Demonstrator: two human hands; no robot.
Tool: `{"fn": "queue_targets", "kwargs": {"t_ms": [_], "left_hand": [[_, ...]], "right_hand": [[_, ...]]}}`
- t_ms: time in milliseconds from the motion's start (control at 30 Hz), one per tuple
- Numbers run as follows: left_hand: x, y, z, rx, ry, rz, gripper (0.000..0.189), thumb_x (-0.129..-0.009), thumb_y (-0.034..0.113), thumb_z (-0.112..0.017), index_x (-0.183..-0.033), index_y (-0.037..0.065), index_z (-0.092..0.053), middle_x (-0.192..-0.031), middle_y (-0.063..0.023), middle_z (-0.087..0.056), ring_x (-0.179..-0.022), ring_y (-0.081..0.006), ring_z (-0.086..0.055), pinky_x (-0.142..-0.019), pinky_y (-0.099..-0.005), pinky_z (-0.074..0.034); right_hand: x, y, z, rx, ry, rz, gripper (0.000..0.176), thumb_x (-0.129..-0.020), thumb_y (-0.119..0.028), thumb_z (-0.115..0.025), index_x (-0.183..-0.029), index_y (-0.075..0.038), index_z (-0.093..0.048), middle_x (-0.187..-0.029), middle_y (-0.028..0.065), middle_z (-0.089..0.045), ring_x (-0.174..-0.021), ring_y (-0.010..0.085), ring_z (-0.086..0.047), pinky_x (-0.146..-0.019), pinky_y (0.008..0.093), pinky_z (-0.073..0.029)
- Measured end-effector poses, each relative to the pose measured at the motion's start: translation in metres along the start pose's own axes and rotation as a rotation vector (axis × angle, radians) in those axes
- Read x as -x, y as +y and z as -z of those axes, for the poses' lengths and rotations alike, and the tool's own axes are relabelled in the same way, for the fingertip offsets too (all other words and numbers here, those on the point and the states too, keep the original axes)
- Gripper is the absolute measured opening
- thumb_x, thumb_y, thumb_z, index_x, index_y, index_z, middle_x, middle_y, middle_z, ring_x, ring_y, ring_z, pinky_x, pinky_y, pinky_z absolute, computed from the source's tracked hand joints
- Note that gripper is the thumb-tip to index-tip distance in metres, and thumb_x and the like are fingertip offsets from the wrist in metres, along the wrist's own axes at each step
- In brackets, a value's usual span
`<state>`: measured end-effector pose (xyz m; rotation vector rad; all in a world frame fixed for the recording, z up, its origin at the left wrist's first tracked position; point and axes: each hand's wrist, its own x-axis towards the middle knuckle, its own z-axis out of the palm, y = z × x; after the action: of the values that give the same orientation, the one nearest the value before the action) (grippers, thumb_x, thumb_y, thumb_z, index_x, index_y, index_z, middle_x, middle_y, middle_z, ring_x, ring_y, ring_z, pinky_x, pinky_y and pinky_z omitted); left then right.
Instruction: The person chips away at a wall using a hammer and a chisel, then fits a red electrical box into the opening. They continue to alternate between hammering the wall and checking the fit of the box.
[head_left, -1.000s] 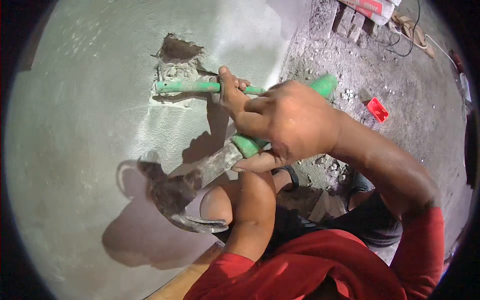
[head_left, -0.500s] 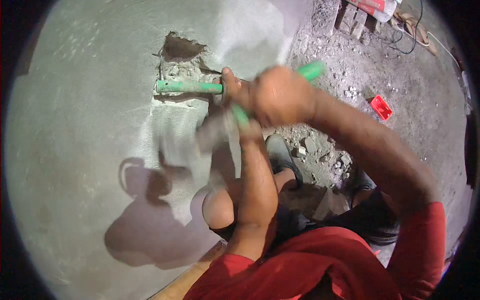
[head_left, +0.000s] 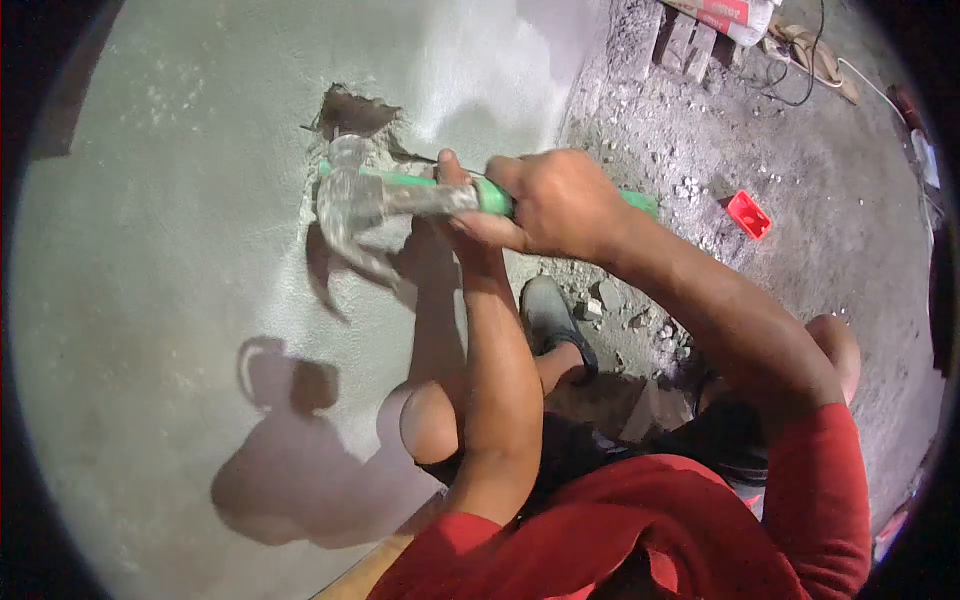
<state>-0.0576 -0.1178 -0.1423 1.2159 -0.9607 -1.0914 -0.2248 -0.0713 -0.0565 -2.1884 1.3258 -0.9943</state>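
Observation:
A claw hammer (head_left: 352, 205) with a green grip is in my right hand (head_left: 568, 200), whose fingers wrap its handle. Its steel head lies across the near end of a green rod-like tool (head_left: 408, 178), which resembles a chisel. That tool is in my left hand (head_left: 462, 180), partly hidden behind the hammer and my right hand, with the thumb sticking up. The green tool points at the broken edge of a rough hole (head_left: 360, 112) cut into the grey plastered wall (head_left: 200, 250).
Rubble (head_left: 655, 335) lies beside my shoe (head_left: 550, 315) at the wall's foot. A red plastic box (head_left: 748, 215) sits on the dusty floor to the right. Farther off are a white-and-red sack (head_left: 735, 15), wooden blocks (head_left: 690, 45) and a dark cable (head_left: 815, 70).
The hammer head has swung up from below the green tool to lie over its end at the hole. My left hand stays near the same place, and the view has shifted slightly.

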Motion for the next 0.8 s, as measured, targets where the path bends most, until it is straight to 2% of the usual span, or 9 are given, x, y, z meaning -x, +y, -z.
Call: {"fn": "queue_targets", "kwargs": {"t_ms": [67,200,333,367,467,500,600,667,800], "left_hand": [[0.024,0.033,-0.036,0.161,0.303,0.175,0.04,-0.098,0.04,-0.059,-0.081,0.006,-0.049,-0.067,-0.0034,-0.044,-0.06,-0.0143,-0.044,-0.056,-0.0332,-0.041],[0.017,0.015,-0.018,-0.203,0.107,-0.13,0.035,-0.098,0.037,-0.059,-0.084,0.005,-0.055,-0.069,-0.0063,-0.052,-0.059,-0.0177,-0.051,-0.058,-0.0359,-0.043],[0.017,0.005,0.023,-0.61,-0.087,-0.498,0.036,-0.098,0.037,-0.059,-0.084,0.004,-0.058,-0.07,-0.0096,-0.058,-0.061,-0.02,-0.056,-0.059,-0.0377,-0.044],[0.009,0.013,0.035,-1.006,0.069,-0.687,0.04,-0.096,0.039,-0.061,-0.088,0.0,-0.061,-0.076,-0.0179,-0.063,-0.069,-0.0307,-0.064,-0.064,-0.0428,-0.047],[0.032,0.055,0.019,-1.16,0.277,-0.225,0.048,-0.096,0.042,-0.06,-0.092,-0.005,-0.059,-0.079,-0.024,-0.063,-0.076,-0.04,-0.065,-0.068,-0.0467,-0.047],[0.047,0.081,0.012,-1.141,0.116,-0.167,0.054,-0.097,0.046,-0.058,-0.097,-0.007,-0.057,-0.082,-0.0289,-0.062,-0.081,-0.0471,-0.063,-0.072,-0.0495,-0.047],[0.056,0.097,0.011,-1.277,0.162,-0.502,0.05,-0.099,0.045,-0.055,-0.102,-0.005,-0.058,-0.078,-0.0209,-0.061,-0.071,-0.0397,-0.059,-0.068,-0.0473,-0.046],[0.054,0.124,0.006,-1.262,0.125,-0.118,0.053,-0.102,0.046,-0.043,-0.104,-0.004,-0.059,-0.085,-0.0288,-0.062,-0.08,-0.0447,-0.062,-0.073,-0.0503,-0.046],[0.055,0.128,0.016,-1.324,0.164,-0.238,0.054,-0.102,0.047,-0.042,-0.101,-0.004,-0.061,-0.079,-0.026,-0.061,-0.076,-0.0434,-0.061,-0.07,-0.0489,-0.046]], "right_hand": [[0.016,-0.005,0.016,-0.044,0.04,0.094,0.064,-0.084,-0.066,-0.058,-0.109,-0.009,-0.067,-0.068,0.0171,-0.066,-0.061,0.0361,-0.066,-0.054,0.046,-0.052],[0.017,-0.004,0.034,-0.056,0.04,0.2,0.067,-0.083,-0.066,-0.06,-0.111,-0.005,-0.064,-0.068,0.018,-0.065,-0.06,0.0363,-0.065,-0.055,0.0463,-0.053],[0.032,0.002,0.014,-0.617,0.279,-0.13,0.051,-0.083,-0.051,-0.073,-0.097,-0.003,-0.064,-0.066,0.0177,-0.063,-0.061,0.0338,-0.066,-0.057,0.0434,-0.052],[0.038,0.003,0.017,-0.66,0.235,-0.152,0.035,-0.087,-0.035,-0.075,-0.095,-0.004,-0.06,-0.072,0.003,-0.058,-0.067,0.0114,-0.053,-0.062,0.0293,-0.046],[0.038,0.011,-0.005,-0.825,0.408,-0.18,0.045,-0.087,-0.043,-0.071,-0.092,0.0,-0.06,-0.062,0.0113,-0.054,-0.056,0.0203,-0.057,-0.057,0.035,-0.049],[0.04,0.01,-0.002,-0.91,0.371,-0.245,0.043,-0.091,-0.043,-0.067,-0.087,-0.001,-0.057,-0.061,0.0064,-0.051,-0.055,0.0142,-0.052,-0.055,0.031,-0.045],[0.042,0.007,-0.006,-1.29,0.329,-0.345,0.044,-0.095,-0.045,-0.061,-0.083,-0.004,-0.055,-0.06,0.0023,-0.051,-0.054,0.0102,-0.049,-0.051,0.0285,-0.042],[0.042,0.004,-0.013,-1.286,0.34,-0.406,0.044,-0.098,-0.047,-0.056,-0.082,-0.006,-0.054,-0.06,-0.0008,-0.05,-0.052,0.0075,-0.047,-0.049,0.0266,-0.039],[0.048,0.005,-0.033,-1.31,0.396,-0.48,0.044,-0.098,-0.047,-0.055,-0.084,-0.005,-0.054,-0.059,-0.0005,-0.05,-0.049,0.008,-0.046,-0.046,0.027,-0.038]]}}
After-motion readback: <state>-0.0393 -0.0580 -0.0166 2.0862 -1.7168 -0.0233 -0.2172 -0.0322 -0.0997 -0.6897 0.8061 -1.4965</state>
